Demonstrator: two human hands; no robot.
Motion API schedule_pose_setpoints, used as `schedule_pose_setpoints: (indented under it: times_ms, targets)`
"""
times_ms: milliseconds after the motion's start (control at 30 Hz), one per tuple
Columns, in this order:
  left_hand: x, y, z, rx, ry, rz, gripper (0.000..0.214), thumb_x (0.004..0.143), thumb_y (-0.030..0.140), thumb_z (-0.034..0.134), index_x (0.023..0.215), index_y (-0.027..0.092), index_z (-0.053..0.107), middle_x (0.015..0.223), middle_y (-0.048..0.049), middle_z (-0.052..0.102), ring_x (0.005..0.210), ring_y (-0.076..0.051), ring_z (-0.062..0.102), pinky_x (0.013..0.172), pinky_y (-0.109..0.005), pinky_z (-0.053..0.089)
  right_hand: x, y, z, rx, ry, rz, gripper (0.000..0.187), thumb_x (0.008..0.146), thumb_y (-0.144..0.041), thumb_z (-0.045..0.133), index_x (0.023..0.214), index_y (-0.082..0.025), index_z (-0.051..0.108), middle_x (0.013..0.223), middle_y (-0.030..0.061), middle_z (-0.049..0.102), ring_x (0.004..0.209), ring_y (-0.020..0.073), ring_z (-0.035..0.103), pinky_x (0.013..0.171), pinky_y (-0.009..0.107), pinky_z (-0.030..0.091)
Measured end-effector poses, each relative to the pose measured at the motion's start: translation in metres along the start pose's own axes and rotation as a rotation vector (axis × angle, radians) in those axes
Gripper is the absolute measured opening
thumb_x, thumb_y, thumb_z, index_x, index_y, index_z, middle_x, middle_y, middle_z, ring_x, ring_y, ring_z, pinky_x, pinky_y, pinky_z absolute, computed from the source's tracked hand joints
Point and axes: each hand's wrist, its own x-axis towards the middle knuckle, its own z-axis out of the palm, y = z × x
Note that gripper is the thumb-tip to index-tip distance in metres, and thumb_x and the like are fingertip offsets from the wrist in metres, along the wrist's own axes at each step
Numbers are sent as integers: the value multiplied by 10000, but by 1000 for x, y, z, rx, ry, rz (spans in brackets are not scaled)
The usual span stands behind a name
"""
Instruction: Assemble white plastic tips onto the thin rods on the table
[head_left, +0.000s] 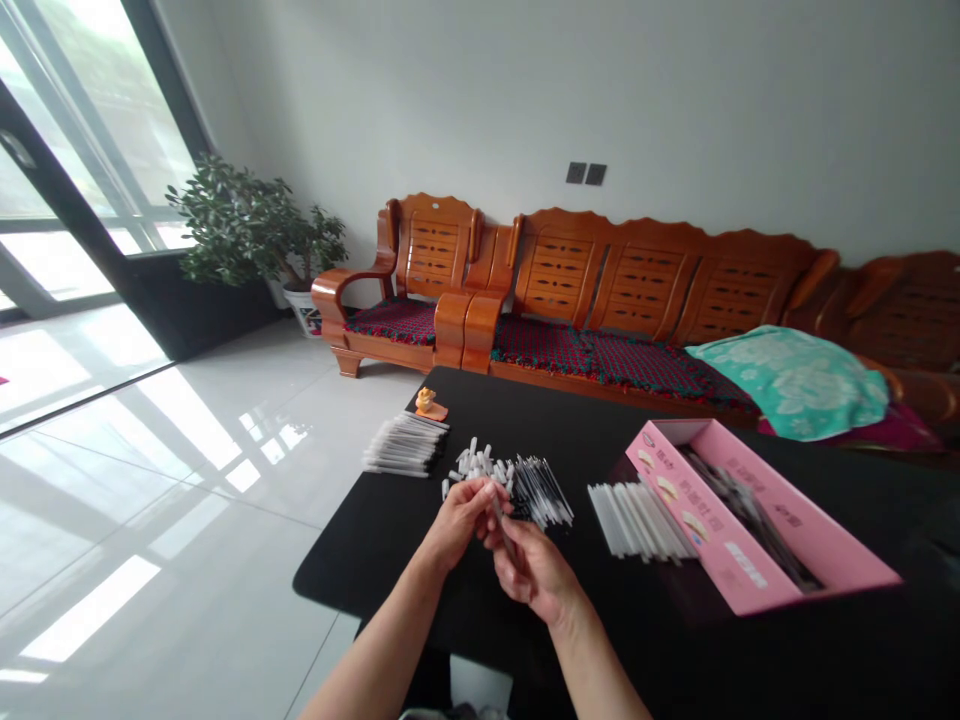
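Above the near part of the black table [375, 540], my hands meet on one slim pale pen [504, 528]. My right hand [538, 572] wraps round its barrel, while the closed fingers of my left hand [459, 522] pinch its upper end. Exactly what sits at that end is hidden by the fingers. Just beyond them lies a pile of short white pen caps [480, 460]. Thin dark pen refills [546, 490] are bunched beside the caps. Translucent white pen barrels [641, 518] lie in a row to the right, and a stack of capped pens [405, 445] to the left.
A pink box [802, 520] holding dark slender items stands on the right of the table. A small orange figurine [426, 400] sits at the far left corner. Behind are a wooden sofa [652, 290] with a turquoise cloth [802, 385] and a potted plant [255, 225].
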Motion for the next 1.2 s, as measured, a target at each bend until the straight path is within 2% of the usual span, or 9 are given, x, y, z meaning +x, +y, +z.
schedule_pose_setpoints:
  times_ms: [133,300,400,533,667,767,933,1067,1200]
  targets:
    - [1,-5,1,59,118,54,444,808,562,646,730,127,684,462,2,513,339,-75,413,358,-194,251,4,3,6,-103,162,-66,441,807,-623,622,772,-192,538,411,-125,315,328,31,166,332,174,127]
    - [4,-12,6,58,286,170,398,811,522,658,722,137,706,527,-10,567,414,-68,410,396,-197,267,9,-6,18,-851,425,-471,487,908,-609,455,710,-189,601,574,21,546,522,121,451,505,230,341]
    - [8,-7,4,5,346,200,388,786,518,683,718,137,698,610,-21,623,442,-59,407,410,-195,266,10,-6,21,-1111,575,-531,468,948,-557,378,774,-214,644,656,73,624,584,165,533,579,262,372]
    - [17,13,-15,-126,453,261,395,749,536,711,744,144,661,657,-19,644,431,-38,363,401,-179,236,14,5,16,-910,565,-430,495,903,-623,431,712,-204,614,551,36,552,498,140,493,489,238,338]
    - [24,22,-32,26,319,212,395,765,534,698,816,143,701,637,-16,625,447,-56,406,421,-184,278,22,14,5,-530,493,-232,567,845,-704,458,844,-164,635,407,-60,415,341,81,320,368,203,249]
    - [27,7,-36,257,271,139,412,764,521,696,872,128,750,488,20,514,408,-76,411,412,-195,292,21,12,-11,-572,619,-300,593,831,-706,475,940,-150,651,446,-31,511,354,88,376,371,200,280]
    - [36,-26,-42,604,278,30,282,775,398,668,891,153,744,492,18,543,388,-105,470,387,-195,350,-6,-12,-67,-1011,1001,-360,426,853,-540,493,884,-170,702,656,70,679,581,185,603,530,255,417]
    - [42,-41,-46,754,287,26,190,806,316,608,881,180,717,598,12,592,494,-121,564,434,-187,423,-29,-43,-119,-1416,1412,-157,266,865,-328,527,961,-193,735,847,104,723,724,230,645,598,290,398]
    - [48,-48,-51,850,281,147,176,793,268,631,923,183,712,816,-21,644,569,-114,607,535,-218,495,-34,-67,-155,-1737,1479,19,207,884,-245,546,946,-158,723,873,121,705,781,237,641,631,301,389]
